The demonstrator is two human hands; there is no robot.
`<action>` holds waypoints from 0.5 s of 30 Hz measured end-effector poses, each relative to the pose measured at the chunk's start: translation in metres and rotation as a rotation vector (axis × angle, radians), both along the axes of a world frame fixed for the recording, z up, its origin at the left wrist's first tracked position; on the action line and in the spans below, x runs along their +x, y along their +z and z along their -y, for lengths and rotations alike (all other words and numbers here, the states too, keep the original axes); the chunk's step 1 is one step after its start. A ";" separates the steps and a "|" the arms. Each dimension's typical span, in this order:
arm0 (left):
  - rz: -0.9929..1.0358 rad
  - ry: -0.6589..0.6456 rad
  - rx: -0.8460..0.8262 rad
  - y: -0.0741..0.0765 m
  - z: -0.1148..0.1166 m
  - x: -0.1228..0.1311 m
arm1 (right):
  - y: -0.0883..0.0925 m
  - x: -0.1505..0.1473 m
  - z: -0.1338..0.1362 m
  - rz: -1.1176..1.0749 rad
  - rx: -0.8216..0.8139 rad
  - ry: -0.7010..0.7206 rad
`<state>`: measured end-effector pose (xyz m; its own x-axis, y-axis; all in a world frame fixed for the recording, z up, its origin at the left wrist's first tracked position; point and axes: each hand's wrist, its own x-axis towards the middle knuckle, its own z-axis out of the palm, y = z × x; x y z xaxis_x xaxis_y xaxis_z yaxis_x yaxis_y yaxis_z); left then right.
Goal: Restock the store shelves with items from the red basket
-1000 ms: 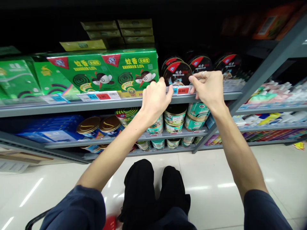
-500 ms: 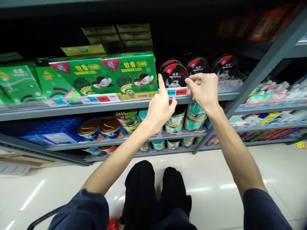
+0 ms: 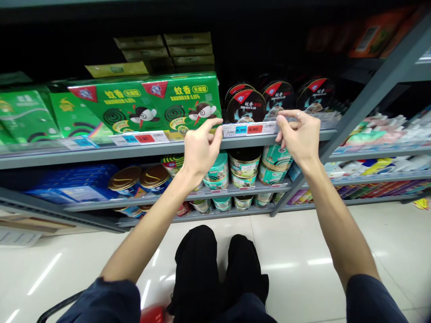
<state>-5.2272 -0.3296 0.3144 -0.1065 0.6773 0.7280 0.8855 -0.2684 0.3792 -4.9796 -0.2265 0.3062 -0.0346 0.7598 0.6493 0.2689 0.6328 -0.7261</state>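
Observation:
A white price label (image 3: pixel 266 128) with blue and red fields lies along the front edge of the upper shelf, below black round mosquito coil tins (image 3: pixel 246 106). At its left end is my left hand (image 3: pixel 201 150), thumb and index finger closed in a pinch on the label's edge. My right hand (image 3: pixel 301 137), with a ring on one finger, pinches the other end, its remaining fingers curled under the shelf lip. Green mosquito coil boxes (image 3: pixel 188 105) stand to the left, just above my left hand.
The grey shelf edge (image 3: pixel 134 153) runs across the view. Lower shelves hold teal tins (image 3: pixel 217 172), brown-lidded tins (image 3: pixel 125 178) and blue boxes (image 3: pixel 76 184). A slanting grey upright (image 3: pixel 367 94) stands at right. Something red (image 3: pixel 152 315) is on the floor beside my knees.
My left hand has moved left and down from the tin's front to the label's left end. My right hand has slid right along the label, uncovering more of it.

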 end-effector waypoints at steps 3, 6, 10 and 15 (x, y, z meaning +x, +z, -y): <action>0.035 -0.001 0.053 -0.021 0.041 0.003 | -0.013 0.006 0.022 -0.089 -0.023 -0.023; 0.136 0.055 -0.080 -0.082 0.119 -0.007 | -0.077 0.003 0.070 -0.222 -0.162 -0.021; 0.372 0.408 -0.517 -0.179 0.265 -0.047 | -0.229 -0.016 0.177 -0.067 -0.723 0.259; 0.540 1.165 -0.684 -0.235 0.474 -0.110 | -0.355 -0.031 0.336 0.114 -1.179 0.344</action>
